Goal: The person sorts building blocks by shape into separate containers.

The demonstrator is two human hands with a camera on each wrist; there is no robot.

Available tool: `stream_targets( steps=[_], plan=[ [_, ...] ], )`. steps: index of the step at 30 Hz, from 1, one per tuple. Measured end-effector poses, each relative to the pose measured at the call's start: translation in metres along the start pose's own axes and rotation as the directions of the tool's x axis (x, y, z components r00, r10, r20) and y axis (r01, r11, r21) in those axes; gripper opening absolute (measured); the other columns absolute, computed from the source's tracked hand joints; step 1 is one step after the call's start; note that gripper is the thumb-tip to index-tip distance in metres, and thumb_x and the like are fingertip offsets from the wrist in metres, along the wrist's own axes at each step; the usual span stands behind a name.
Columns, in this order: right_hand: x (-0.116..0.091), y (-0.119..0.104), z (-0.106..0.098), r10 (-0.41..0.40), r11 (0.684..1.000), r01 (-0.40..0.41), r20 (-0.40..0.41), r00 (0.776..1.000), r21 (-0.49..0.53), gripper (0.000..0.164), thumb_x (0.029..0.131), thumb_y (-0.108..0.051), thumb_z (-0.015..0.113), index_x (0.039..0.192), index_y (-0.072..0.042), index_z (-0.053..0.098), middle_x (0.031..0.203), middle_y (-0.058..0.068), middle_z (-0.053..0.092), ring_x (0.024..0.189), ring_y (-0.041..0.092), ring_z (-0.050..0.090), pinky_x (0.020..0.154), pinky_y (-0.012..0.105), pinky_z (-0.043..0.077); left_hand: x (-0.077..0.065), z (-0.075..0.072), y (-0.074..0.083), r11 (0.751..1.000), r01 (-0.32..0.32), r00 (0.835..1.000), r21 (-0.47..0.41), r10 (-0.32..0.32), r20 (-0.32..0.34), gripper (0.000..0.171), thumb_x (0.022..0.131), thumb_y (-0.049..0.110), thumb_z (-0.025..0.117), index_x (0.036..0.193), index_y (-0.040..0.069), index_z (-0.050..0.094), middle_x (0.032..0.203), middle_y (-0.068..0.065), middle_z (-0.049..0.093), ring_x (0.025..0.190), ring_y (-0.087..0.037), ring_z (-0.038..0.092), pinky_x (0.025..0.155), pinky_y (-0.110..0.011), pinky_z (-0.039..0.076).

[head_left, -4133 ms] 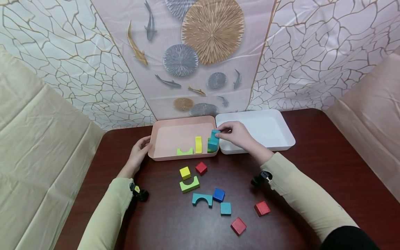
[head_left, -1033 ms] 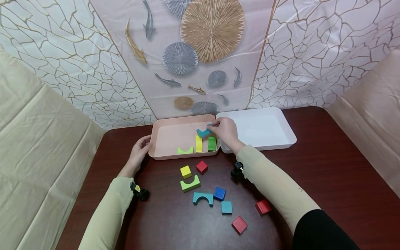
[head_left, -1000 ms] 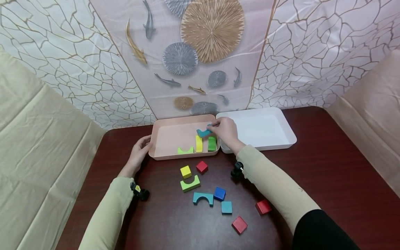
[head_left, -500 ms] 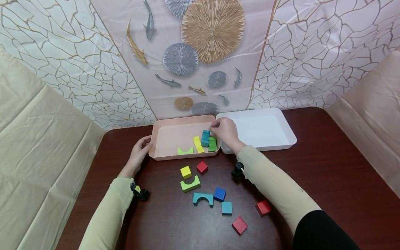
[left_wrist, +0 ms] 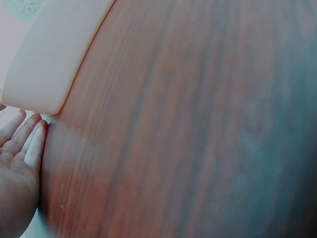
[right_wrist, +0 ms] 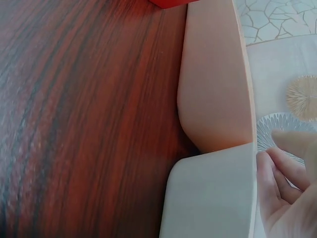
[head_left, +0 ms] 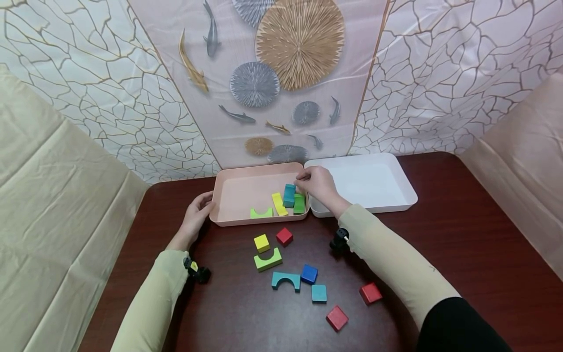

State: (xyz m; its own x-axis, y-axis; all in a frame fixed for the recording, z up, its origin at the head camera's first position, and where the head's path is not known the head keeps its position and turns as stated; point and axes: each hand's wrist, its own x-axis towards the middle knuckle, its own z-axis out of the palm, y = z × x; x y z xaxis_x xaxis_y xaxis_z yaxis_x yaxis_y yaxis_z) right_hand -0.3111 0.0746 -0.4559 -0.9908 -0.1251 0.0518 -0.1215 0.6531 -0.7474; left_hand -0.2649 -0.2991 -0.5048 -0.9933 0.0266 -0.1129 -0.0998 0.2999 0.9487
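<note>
My left hand [head_left: 192,220] rests at the left end of the pink tray [head_left: 237,188], its fingers straight against the tray's end in the left wrist view. My right hand [head_left: 320,186] is over the tray's right end, fingertips close to a teal block [head_left: 289,195]. Nothing shows between its fingers [right_wrist: 270,173] in the right wrist view. The teal block lies between a slanted yellow block [head_left: 279,204] and a green block [head_left: 299,204]; whether it rests on them I cannot tell. A lime arch block [head_left: 261,213] stands along the tray's near wall.
A white tray [head_left: 365,183] adjoins the pink one on the right. On the table [head_left: 237,303] lie a yellow cube [head_left: 261,243], red cubes [head_left: 284,237], a lime arch [head_left: 268,260], a teal arch [head_left: 286,279], a blue cube [head_left: 309,274] and a teal square block [head_left: 318,294].
My right hand has turned the teal block and let it go in the pink tray. The yellow block beside it has become slanted. My left hand has stayed in place.
</note>
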Motion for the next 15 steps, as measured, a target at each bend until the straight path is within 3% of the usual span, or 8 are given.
stream_targets(
  steps=[4,11,15],
  plan=[
    [-0.001,0.001,-0.002,-0.021,1.0,0.021,0.022,1.0,0.015,0.021,0.1,-0.016,0.074,0.114,-0.002,0.079,0.112,0.018,0.079,0.105,0.031,0.073,0.093,0.044,0.06,-0.001,-0.001,-0.001,1.0,0.0,1.0,0.002,0.0,0.0,0.054,0.114,0.02,0.05,0.164,0.002,0.035,0.167,-0.023,0.039,0.155,-0.035,0.039,0.11,-0.02,0.042],
    [-0.005,0.0,-0.008,-0.041,0.999,0.04,0.04,0.998,0.025,0.026,0.101,-0.017,0.074,0.12,0.0,0.077,0.114,0.019,0.078,0.106,0.031,0.073,0.094,0.043,0.059,0.0,-0.001,-0.001,1.0,-0.006,1.0,0.005,0.006,0.0,0.055,0.114,0.02,0.05,0.164,0.002,0.035,0.167,-0.024,0.039,0.156,-0.037,0.038,0.125,-0.045,0.036],
    [-0.008,0.0,-0.012,-0.063,0.998,0.062,0.047,0.997,0.024,0.027,0.1,-0.016,0.074,0.121,0.002,0.077,0.114,0.019,0.078,0.105,0.032,0.073,0.094,0.044,0.059,0.0,-0.001,0.0,1.0,-0.005,1.0,0.013,0.005,-0.001,0.055,0.114,0.021,0.05,0.164,0.002,0.035,0.166,-0.024,0.04,0.156,-0.037,0.039,0.119,-0.034,0.04]
  ],
)
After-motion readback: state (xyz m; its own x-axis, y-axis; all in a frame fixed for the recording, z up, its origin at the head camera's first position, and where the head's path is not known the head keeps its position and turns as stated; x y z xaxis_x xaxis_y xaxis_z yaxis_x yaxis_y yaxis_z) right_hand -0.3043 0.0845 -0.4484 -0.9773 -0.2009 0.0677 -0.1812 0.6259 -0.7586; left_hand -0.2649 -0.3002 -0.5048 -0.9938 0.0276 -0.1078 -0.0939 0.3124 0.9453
